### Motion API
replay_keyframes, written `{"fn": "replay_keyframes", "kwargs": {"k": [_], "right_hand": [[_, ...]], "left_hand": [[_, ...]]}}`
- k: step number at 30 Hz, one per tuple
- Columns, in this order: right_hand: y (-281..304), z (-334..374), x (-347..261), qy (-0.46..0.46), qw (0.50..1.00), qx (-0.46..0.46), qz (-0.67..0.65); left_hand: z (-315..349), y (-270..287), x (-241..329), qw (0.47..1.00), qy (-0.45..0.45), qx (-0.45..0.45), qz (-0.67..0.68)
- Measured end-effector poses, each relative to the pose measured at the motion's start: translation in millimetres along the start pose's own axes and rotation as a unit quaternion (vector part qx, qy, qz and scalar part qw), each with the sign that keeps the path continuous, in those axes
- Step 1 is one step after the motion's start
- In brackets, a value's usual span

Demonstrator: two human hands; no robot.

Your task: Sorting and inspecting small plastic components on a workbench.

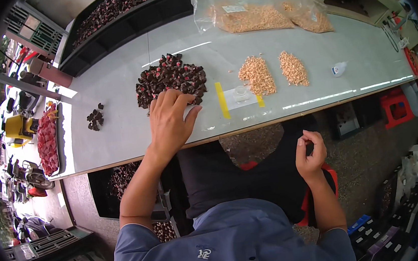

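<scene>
A heap of small dark brown pieces with pink-red spots [171, 78] lies on the grey-white table [134, 137] in front of me. My left hand [169, 116] rests at its near edge, fingers stretched out onto the pieces and thumb apart. My right hand [312, 153] is off the table, raised above my right thigh, with curled fingers close to the thumb; whether anything is between them cannot be made out. To the right of the heap, a small clear round object [241, 95] sits on white paper held by yellow tape [222, 100].
Two piles of small tan pieces [258, 75] lie right of centre, with clear bags of such pieces [253, 18] behind. A black crate [124, 38] of dark pieces stands back left. A small dark cluster [95, 117] and a red-filled tray [49, 138] are left.
</scene>
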State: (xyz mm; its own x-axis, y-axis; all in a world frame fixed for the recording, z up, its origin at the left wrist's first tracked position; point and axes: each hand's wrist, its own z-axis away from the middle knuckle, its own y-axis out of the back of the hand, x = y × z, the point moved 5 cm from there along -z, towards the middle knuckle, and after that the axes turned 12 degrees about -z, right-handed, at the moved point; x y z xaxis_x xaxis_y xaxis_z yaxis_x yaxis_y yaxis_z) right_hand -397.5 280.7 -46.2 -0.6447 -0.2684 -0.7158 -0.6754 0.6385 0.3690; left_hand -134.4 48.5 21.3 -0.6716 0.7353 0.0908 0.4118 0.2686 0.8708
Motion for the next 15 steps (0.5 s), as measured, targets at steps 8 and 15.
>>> {"fn": "replay_keyframes", "kwargs": {"k": [8,15], "right_hand": [[-35,-84,-9,0.011,0.999,-0.025,-0.028],[-57,-110,9,-0.036,0.991,-0.123,0.04]], "left_hand": [[-6,-9,4,0.997,-0.066,-0.008,-0.048],[-7,-18,4,0.993,-0.112,-0.032,-0.033]]}}
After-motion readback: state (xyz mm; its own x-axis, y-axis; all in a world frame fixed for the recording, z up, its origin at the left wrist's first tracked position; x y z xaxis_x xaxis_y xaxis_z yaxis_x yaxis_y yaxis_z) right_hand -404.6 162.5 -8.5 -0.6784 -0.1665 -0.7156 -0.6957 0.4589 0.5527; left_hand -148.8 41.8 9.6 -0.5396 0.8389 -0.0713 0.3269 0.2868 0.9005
